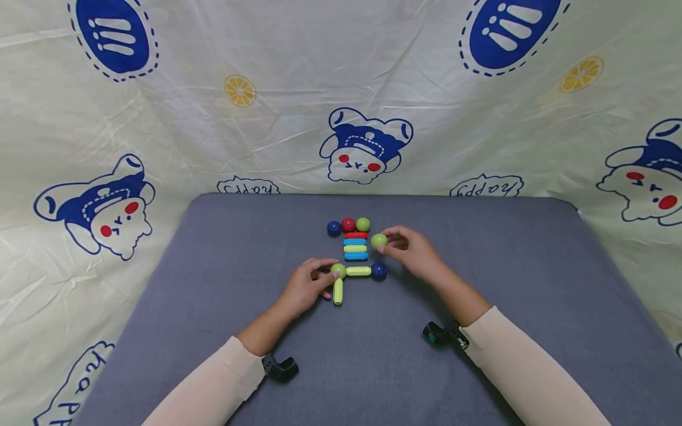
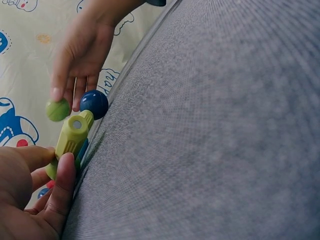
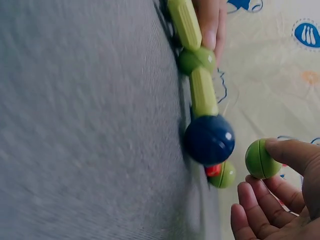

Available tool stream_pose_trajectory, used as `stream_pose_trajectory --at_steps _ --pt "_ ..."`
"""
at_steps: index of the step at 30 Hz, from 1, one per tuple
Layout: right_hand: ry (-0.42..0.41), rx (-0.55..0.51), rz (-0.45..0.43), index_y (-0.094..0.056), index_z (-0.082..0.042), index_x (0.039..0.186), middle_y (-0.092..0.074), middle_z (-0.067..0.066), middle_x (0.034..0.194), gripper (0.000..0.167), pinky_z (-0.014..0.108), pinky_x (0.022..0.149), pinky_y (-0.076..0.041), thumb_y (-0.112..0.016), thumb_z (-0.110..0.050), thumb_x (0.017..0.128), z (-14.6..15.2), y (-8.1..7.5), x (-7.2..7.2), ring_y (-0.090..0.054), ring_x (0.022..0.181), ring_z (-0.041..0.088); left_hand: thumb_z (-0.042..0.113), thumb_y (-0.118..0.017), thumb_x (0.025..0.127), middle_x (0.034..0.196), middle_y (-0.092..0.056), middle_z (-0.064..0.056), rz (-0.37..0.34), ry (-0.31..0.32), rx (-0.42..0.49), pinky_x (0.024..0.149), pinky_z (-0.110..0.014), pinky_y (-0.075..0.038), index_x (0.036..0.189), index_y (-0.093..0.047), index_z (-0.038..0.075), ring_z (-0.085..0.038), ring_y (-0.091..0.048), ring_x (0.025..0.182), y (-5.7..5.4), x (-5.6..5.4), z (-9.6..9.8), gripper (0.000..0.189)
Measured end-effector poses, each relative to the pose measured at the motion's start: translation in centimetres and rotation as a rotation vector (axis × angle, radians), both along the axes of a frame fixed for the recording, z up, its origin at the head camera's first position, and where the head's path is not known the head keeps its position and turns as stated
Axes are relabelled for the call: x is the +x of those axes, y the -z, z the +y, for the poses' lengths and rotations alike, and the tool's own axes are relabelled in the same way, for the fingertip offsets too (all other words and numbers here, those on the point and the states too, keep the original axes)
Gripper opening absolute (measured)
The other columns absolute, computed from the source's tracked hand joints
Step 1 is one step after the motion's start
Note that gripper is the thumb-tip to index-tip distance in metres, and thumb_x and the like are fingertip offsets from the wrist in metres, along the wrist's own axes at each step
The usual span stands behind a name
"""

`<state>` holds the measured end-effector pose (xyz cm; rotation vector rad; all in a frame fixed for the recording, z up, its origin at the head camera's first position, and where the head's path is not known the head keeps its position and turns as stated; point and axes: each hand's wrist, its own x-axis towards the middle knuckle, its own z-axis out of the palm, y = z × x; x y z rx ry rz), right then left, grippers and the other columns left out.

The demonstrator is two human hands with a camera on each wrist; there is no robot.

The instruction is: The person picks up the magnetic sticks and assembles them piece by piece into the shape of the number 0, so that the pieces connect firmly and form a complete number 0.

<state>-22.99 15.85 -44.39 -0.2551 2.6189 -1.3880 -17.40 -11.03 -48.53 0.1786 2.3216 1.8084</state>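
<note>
With thumb and fingers my left hand (image 1: pixel 308 284) pinches a green ball (image 1: pixel 338 270) that joins two yellow-green rods. One rod (image 1: pixel 359 271) runs right to a dark blue ball (image 1: pixel 379 271); the other rod (image 1: pixel 338 292) points toward me, its free end showing a round silver-grey disc in the left wrist view. Up and to the right, my right hand (image 1: pixel 412 251) holds a separate green ball (image 3: pixel 262 159) between thumb and fingertips, just beyond the dark blue ball.
Behind the joined piece lies a stack of short rods (image 1: pixel 356 248) in red, blue and yellow. A blue ball (image 1: pixel 334 228), a red ball (image 1: pixel 348 225) and a green ball (image 1: pixel 363 224) sit in a row beyond it on the grey tabletop (image 1: pixel 240 236). A patterned cloth (image 1: pixel 288 136) hangs behind.
</note>
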Motion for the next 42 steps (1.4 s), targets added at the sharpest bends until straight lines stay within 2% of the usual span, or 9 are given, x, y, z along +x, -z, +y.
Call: stream_pose_trajectory --at_steps 5,14,21,27,34,42 --pt "-0.039 0.019 0.025 -0.063 -0.012 0.128 -0.068 0.010 0.122 0.040 0.046 0.097 -0.053 -0.073 -0.031 0.094 -0.1 -0.6 1.7 -0.064 0.110 0.026 0.018 -0.069 0.097 0.117 -0.057 -0.013 0.000 0.000 -0.014 0.061 -0.028 -0.060 0.129 -0.068 0.012 -0.012 -0.062 0.065 0.1 0.0 0.1 0.033" --pt "-0.157 0.001 0.038 -0.066 -0.012 0.126 -0.069 0.007 0.116 0.036 0.038 0.091 -0.054 -0.075 -0.023 0.093 -1.1 -0.8 4.4 -0.065 0.104 0.020 0.019 -0.069 0.097 0.116 -0.057 -0.013 0.006 -0.003 -0.019 0.061 -0.029 -0.060 0.129 -0.068 0.013 -0.013 -0.062 0.064 0.1 0.0 0.0 0.032" --pt "-0.289 0.013 0.031 -0.067 -0.014 0.124 -0.068 0.002 0.113 0.036 0.030 0.086 -0.055 -0.076 -0.026 0.092 -1.8 -0.3 6.1 -0.064 0.100 0.014 0.018 -0.069 0.097 0.115 -0.058 -0.013 0.013 -0.004 -0.017 0.060 -0.029 -0.060 0.128 -0.069 0.012 -0.014 -0.062 0.067 0.1 0.0 0.1 0.031" --pt "-0.389 0.009 0.048 -0.068 -0.013 0.123 -0.069 0.001 0.108 0.035 0.025 0.082 -0.056 -0.077 -0.025 0.092 -2.6 0.4 7.1 -0.065 0.095 0.011 0.018 -0.068 0.098 0.115 -0.058 -0.013 0.017 -0.001 -0.022 0.060 -0.029 -0.060 0.128 -0.068 0.012 -0.014 -0.061 0.068 -0.1 0.1 0.1 0.031" --pt "-0.433 0.005 -0.011 -0.068 -0.016 0.121 -0.070 -0.002 0.109 0.032 0.024 0.082 -0.056 -0.077 -0.024 0.091 -3.4 0.8 7.9 -0.065 0.093 0.009 0.017 -0.068 0.098 0.114 -0.057 -0.013 0.018 0.001 -0.010 0.060 -0.029 -0.060 0.128 -0.068 0.010 -0.014 -0.062 0.071 0.0 0.0 0.1 0.031" --pt "-0.471 0.037 0.011 -0.069 -0.016 0.119 -0.068 -0.002 0.103 0.029 0.022 0.079 -0.055 -0.077 -0.022 0.091 -4.4 1.2 8.5 -0.063 0.087 0.006 0.017 -0.068 0.098 0.113 -0.057 -0.014 0.025 0.001 -0.008 0.060 -0.029 -0.060 0.128 -0.068 0.011 -0.014 -0.062 0.068 -0.1 0.0 0.1 0.031"
